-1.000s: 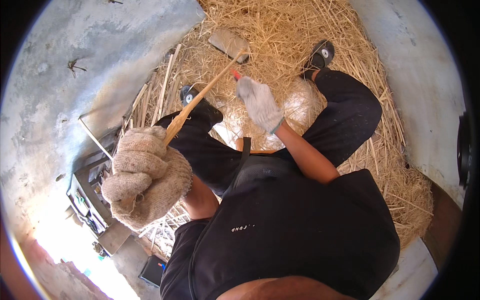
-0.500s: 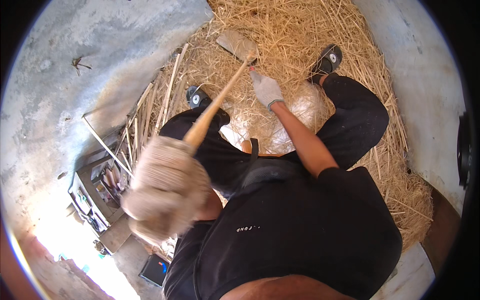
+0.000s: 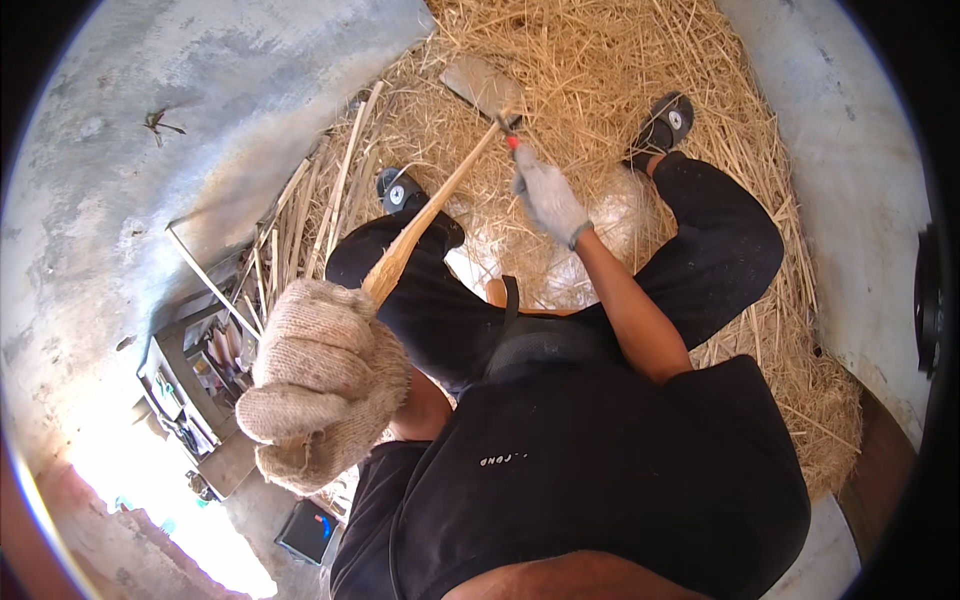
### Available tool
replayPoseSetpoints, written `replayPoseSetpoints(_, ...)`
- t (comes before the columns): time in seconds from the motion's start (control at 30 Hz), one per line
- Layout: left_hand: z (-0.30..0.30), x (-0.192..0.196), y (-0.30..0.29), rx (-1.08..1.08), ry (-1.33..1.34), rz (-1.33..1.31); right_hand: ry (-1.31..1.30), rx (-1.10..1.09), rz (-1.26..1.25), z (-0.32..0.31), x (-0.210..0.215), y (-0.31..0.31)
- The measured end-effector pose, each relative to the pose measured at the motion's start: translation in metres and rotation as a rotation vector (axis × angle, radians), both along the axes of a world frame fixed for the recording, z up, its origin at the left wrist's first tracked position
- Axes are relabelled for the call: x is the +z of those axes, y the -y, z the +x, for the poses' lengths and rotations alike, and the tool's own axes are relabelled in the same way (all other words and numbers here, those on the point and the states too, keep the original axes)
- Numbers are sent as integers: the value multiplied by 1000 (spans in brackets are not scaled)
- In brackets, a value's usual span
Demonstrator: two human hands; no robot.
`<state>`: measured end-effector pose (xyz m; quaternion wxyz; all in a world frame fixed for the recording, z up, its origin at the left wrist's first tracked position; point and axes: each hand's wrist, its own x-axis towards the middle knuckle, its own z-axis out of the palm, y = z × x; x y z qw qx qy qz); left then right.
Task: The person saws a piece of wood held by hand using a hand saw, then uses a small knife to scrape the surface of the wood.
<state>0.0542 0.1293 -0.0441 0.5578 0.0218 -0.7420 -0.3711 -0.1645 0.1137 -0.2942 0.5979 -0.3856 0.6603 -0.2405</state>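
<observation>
A pale bamboo stick (image 3: 425, 220) slants from close to my face down to the far end of my lap. My left hand (image 3: 322, 385), in a thick knitted glove, is wrapped tight round its near end. My right hand (image 3: 552, 200), in a light glove with a grey cuff, is closed on a small knife (image 3: 512, 141). The knife's red handle part shows beyond the fingers, and its short dark blade lies against the stick's far tip. That tip rests by the near edge of a flat grey block (image 3: 483, 86).
Loose straw and shavings (image 3: 610, 60) cover the floor round my feet. Long split strips (image 3: 345, 175) lie along the left wall (image 3: 230, 90). A wooden shelf (image 3: 190, 390) with assorted items stands at lower left, near a dark box (image 3: 307, 532). Another wall (image 3: 830, 150) rises at right.
My right hand has drawn back slightly toward me and right, and more of the knife shows. The left hand, still gripping the stick, has shifted slightly left and is less blurred.
</observation>
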Motion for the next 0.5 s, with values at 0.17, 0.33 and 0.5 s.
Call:
replayPoseSetpoints(0.17, 12, 0, 23, -259, 96, -59, 210, 173, -530, 18, 125, -53)
replayPoseSetpoints(0.33, 14, 9, 21, -278, 125, -64, 9, 285, -685, 29, 121, -58)
replayPoseSetpoints(0.5, 33, 6, 9, -114, 108, 1, -84, 179, -914, 58, 100, -52)
